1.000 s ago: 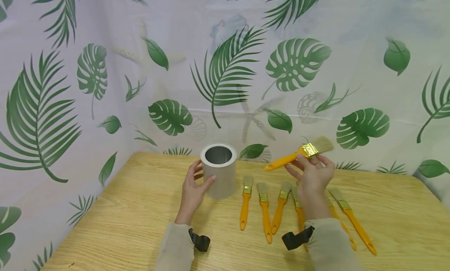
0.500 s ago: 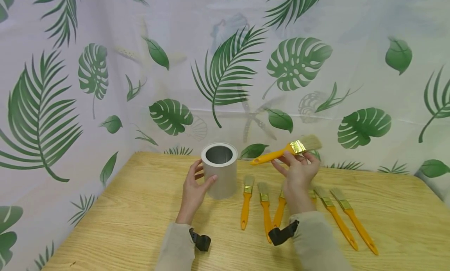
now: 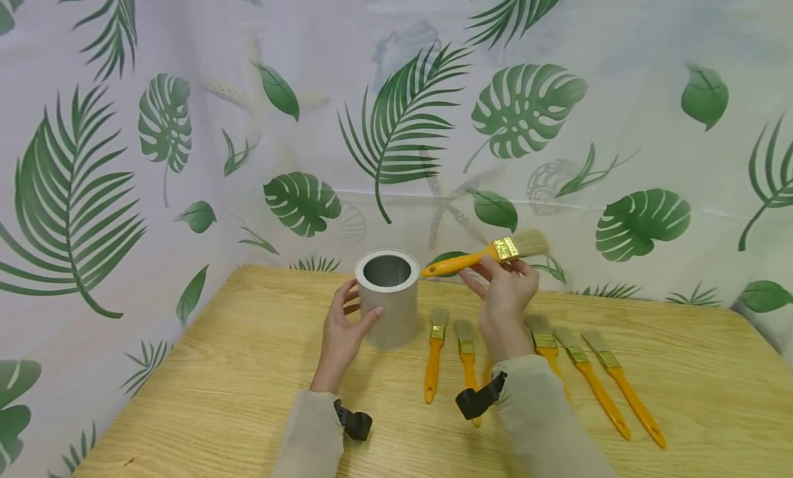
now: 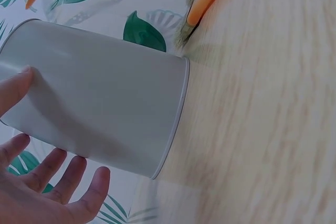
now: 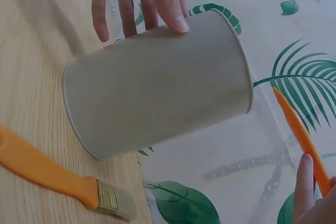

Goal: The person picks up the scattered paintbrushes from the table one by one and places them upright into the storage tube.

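A grey metal can (image 3: 388, 299) stands open-topped at the back of the wooden table (image 3: 217, 388). My left hand (image 3: 343, 330) holds its left side, thumb against the front wall; the left wrist view shows the can (image 4: 100, 108) with the thumb (image 4: 13, 93) touching it. My right hand (image 3: 503, 295) pinches an orange-handled paintbrush (image 3: 480, 256) near its brass ferrule, held level in the air. Its handle tip points left, just right of the can's rim. The right wrist view shows the can (image 5: 157, 87) and the held handle (image 5: 299, 135).
Several more orange paintbrushes (image 3: 434, 357) lie in a row on the table right of the can, bristles pointing away; another brush (image 3: 622, 388) is at the far right. A leaf-printed curtain (image 3: 396, 120) hangs behind and to the left. One brush (image 5: 58, 179) lies beside the can.
My right hand has carried the paintbrush leftward and slightly up, bringing its handle tip close to the can's rim. The left hand and can have stayed put.
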`<state>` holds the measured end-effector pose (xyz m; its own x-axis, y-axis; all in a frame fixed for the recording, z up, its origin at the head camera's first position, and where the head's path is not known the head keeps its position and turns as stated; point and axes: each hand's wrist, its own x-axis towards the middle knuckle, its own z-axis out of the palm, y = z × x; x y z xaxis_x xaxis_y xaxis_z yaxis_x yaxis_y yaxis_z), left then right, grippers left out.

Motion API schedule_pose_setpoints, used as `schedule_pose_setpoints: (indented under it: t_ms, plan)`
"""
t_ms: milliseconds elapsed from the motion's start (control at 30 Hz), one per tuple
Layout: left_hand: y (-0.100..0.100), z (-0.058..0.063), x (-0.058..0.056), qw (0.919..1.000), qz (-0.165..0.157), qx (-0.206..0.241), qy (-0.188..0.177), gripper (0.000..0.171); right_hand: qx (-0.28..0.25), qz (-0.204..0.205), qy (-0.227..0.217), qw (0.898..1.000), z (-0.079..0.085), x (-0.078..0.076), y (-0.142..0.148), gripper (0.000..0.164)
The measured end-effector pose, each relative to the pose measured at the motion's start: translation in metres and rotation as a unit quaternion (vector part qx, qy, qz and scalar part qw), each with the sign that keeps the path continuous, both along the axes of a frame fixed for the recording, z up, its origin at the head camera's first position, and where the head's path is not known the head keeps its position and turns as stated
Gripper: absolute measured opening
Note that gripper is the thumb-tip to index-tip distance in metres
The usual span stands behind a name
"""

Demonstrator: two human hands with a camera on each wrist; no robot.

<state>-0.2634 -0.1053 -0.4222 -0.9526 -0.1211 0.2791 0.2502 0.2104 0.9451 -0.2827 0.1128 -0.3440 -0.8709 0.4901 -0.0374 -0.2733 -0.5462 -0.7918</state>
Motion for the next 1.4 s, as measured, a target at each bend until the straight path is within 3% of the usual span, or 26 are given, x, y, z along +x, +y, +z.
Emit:
schedule_pose_setpoints:
  t_ms: [367, 567, 933, 1400]
  plan:
    - [0.001, 0.001, 0.000, 1.0000, 0.003, -0.003, -0.004, 0.062, 0.008, 0.014, 0.006, 1.000, -0.008, -0.011, -0.025, 0.038]
    - [0.002, 0.000, 0.001, 0.9999, 0.006, -0.003, -0.009, 0.063, 0.037, 0.017, -0.003, 0.999, -0.008, -0.013, -0.036, 0.044]
    - [0.001, -0.001, 0.002, 0.9999, -0.002, 0.000, -0.015, 0.063, 0.104, 0.039, 0.020, 0.994, -0.006, -0.011, -0.054, 0.042]
    - [-0.009, 0.001, -0.002, 0.9988, -0.046, -0.002, -0.016, 0.068, 0.153, 0.084, 0.009, 0.985, 0.001, -0.006, -0.053, 0.045]
